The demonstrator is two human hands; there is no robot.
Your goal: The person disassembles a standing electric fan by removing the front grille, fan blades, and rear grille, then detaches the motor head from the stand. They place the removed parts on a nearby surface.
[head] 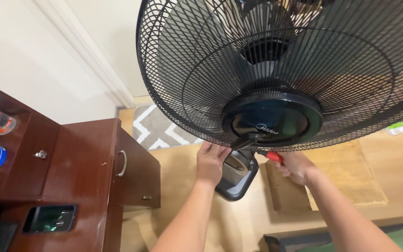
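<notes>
A black pedestal fan fills the upper view; its wire grille [201,79] has a round dark hub [272,122] at the centre. Below the grille my left hand [211,162] grips the lower rim of the fan head, just above the fan's dark base [235,176] on the floor. My right hand [295,166] is closed around a red-handled tool [271,156] whose tip points up under the grille's bottom edge. The tool's tip is hidden behind the grille.
A dark wooden cabinet [80,172] with a drawer handle stands at left, a phone [50,218] lying on it. Bottles and a blue round object sit on its shelf at far left. A patterned rug [157,128] and a tan mat [346,175] lie on the floor.
</notes>
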